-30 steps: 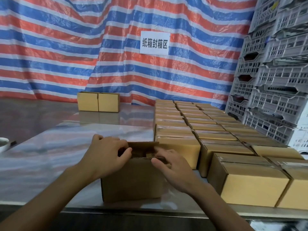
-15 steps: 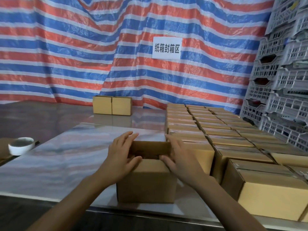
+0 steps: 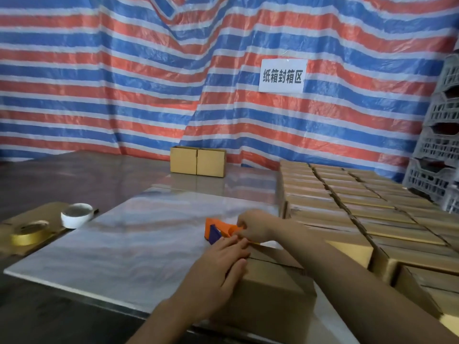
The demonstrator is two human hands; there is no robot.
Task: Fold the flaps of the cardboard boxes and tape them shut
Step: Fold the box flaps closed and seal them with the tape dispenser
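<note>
Head view: the right forearm covered the right part of the cardboard box (image 3: 268, 301) top, so the flap seam showed only as a dark line. Blur obscured the orange tape dispenser (image 3: 216, 230); its tape could not be made out. The box was plain brown, flaps down, at the near edge of the table (image 3: 124, 244), just left of the rows of closed boxes (image 3: 360, 202). The left hand (image 3: 218, 266) lay flat on its top, fingers straight and together. The right hand (image 3: 255, 227) had its fingers curled round the dispenser at the box's far edge.

Table (image 3: 139, 244) open leftward; packed boxes (image 3: 347, 202) block the right (tape rolls (image 3: 76, 215) sit far left).
</note>
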